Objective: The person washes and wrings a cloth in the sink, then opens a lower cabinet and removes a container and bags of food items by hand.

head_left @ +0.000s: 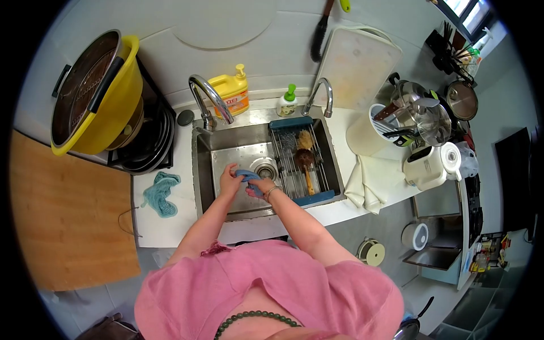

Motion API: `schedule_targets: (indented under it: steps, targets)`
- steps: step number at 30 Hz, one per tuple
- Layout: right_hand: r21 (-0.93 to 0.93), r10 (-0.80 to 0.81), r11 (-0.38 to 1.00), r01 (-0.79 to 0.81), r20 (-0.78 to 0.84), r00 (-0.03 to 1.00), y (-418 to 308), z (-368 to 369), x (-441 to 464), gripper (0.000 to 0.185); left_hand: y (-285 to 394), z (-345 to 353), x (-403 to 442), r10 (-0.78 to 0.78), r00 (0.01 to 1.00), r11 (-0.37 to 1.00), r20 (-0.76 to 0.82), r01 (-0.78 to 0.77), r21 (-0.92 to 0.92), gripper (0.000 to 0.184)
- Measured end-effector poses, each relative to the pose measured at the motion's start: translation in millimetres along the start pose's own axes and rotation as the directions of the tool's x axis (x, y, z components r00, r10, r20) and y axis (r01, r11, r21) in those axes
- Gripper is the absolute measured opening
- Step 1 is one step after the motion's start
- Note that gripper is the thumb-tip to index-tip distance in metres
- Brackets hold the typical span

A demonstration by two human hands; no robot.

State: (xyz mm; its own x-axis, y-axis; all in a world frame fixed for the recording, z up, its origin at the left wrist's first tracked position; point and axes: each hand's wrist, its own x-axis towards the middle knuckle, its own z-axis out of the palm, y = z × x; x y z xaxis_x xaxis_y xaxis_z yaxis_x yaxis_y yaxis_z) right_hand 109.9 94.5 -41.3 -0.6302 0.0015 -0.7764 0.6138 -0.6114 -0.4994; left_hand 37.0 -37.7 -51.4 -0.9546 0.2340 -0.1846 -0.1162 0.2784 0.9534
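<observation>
Over the metal sink basin (226, 156), a bunched blue cloth (247, 175) is held between both hands. My left hand (229, 181) grips the cloth's left end, with the fingers bent. My right hand (262, 187), with a bracelet at the wrist, is closed round its right part. The drain (265, 170) lies just beyond my right hand. A rack (288, 170) with blue ends sits in the sink's right side, holding a round brown brush (304, 160) with a wooden handle.
A curved faucet (198, 93) rises behind the sink's left side, a smaller one (324, 90) behind its right. Yellow jug (232, 90) and green-topped bottle (288, 103) stand behind. A teal cloth (162, 194) lies left; a cream cloth (371, 181) and white appliance (428, 167) are right.
</observation>
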Motion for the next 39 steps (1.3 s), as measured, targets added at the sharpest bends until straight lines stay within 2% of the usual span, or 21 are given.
schedule_targets:
  steps: [1,3,5,6,8,12,14,15,18,19,20,21,23,26,28,30,31,33,34,36,39]
  targets:
    - [0.007,-0.003,1.000,0.003,-0.002,1.000,-0.4,-1.3,2.8,0.023,-3.8,-3.3,-1.1,0.084,0.995,0.992,0.056,-0.089,0.093,0.021]
    - [0.347,-0.057,0.938,0.006,0.138,0.989,-0.1,-1.4,7.2,0.022,-3.3,-4.4,-5.9,0.162,0.979,0.966,0.122,-0.182,0.182,0.018]
    - [0.367,-0.121,0.928,0.064,0.134,0.983,1.9,6.2,6.9,0.024,15.0,0.0,-22.6,0.018,1.000,0.983,0.003,-0.018,0.185,0.015]
    - [0.384,-0.187,0.915,0.125,0.128,0.974,2.7,11.6,4.5,0.027,22.8,5.6,-31.2,0.017,1.000,0.982,0.010,-0.019,0.190,0.015]
    - [0.357,-0.238,0.915,0.189,0.098,0.966,6.9,27.0,1.3,0.027,32.5,17.0,-43.5,0.185,0.983,0.872,0.013,-0.171,0.460,0.020]
    - [0.195,-0.234,0.958,0.211,0.099,0.967,1.0,14.8,-4.9,0.024,7.7,18.5,-44.9,0.296,0.918,0.858,0.264,-0.377,0.350,0.026]
    - [0.216,-0.231,0.955,0.203,0.115,0.966,-3.2,7.7,-9.4,0.021,23.6,3.2,-49.2,0.209,0.885,0.958,0.417,-0.270,0.092,0.031]
    - [0.216,-0.225,0.958,0.190,0.148,0.963,-6.1,5.9,-13.5,0.019,12.3,-6.6,-35.0,0.063,0.875,0.992,0.479,-0.106,0.063,0.031]
    - [0.184,-0.218,0.965,0.187,0.172,0.961,-17.7,5.1,-19.6,0.012,68.7,-35.4,-31.2,0.114,0.825,0.911,0.553,-0.309,0.273,0.039]
    - [0.124,-0.173,0.981,0.148,0.228,0.958,-20.8,4.1,-18.6,0.011,90.6,-39.5,-35.2,0.374,0.794,0.730,0.480,-0.571,0.375,0.046]
    - [0.063,-0.123,0.992,0.109,0.282,0.951,-21.0,4.8,-17.9,0.011,101.7,-40.8,-36.7,0.609,0.665,0.466,0.432,-0.740,0.485,0.053]
    - [0.070,-0.127,0.991,0.111,0.279,0.952,-19.5,8.5,-17.3,0.011,103.8,-40.3,-34.1,0.608,0.661,0.463,0.439,-0.745,0.481,0.053]
    - [-0.141,-0.047,0.983,0.117,0.425,0.904,-17.1,18.2,-15.6,0.007,106.5,-40.9,-25.8,0.582,0.309,0.126,0.752,-0.948,0.292,0.056]
    - [-0.336,0.049,0.931,0.144,0.506,0.861,-14.5,24.8,-8.3,0.008,103.0,-41.5,-9.3,0.508,0.240,-0.002,0.827,-0.960,0.280,0.047]
    - [-0.445,0.041,0.884,0.145,0.383,0.923,-17.7,36.8,-25.8,0.009,94.4,-40.5,-6.9,0.423,0.296,0.015,0.856,-0.947,0.321,0.039]
    - [-0.839,-0.111,0.442,0.316,0.299,0.948,-24.2,45.6,-28.3,0.008,81.1,-34.7,-2.6,0.339,0.350,0.016,0.873,-0.930,0.366,0.031]
    - [-0.838,-0.115,0.445,0.316,0.297,0.948,-18.5,45.8,-21.1,0.008,69.2,-32.0,-3.0,0.306,0.430,0.019,0.850,-0.895,0.446,0.029]
    - [-0.839,-0.513,-0.205,0.503,0.530,0.675,-9.9,46.7,-17.3,0.024,53.6,-27.2,-2.9,0.271,0.501,0.013,0.822,-0.856,0.517,0.028]
    - [-0.841,-0.517,-0.201,0.503,0.527,0.674,-11.1,46.6,-20.2,0.024,48.2,-23.4,-5.8,0.270,0.562,0.074,0.782,-0.821,0.565,0.025]
    - [-0.965,-0.380,0.074,0.252,0.206,0.902,-15.1,44.4,-31.2,0.037,40.6,-15.6,-10.9,0.263,0.623,0.135,0.736,-0.779,0.612,0.022]
    - [-0.981,-0.414,-0.046,0.186,0.188,0.890,-8.9,32.9,-22.4,0.021,38.2,-5.7,-19.7,0.256,0.711,0.292,0.655,-0.703,0.649,0.018]
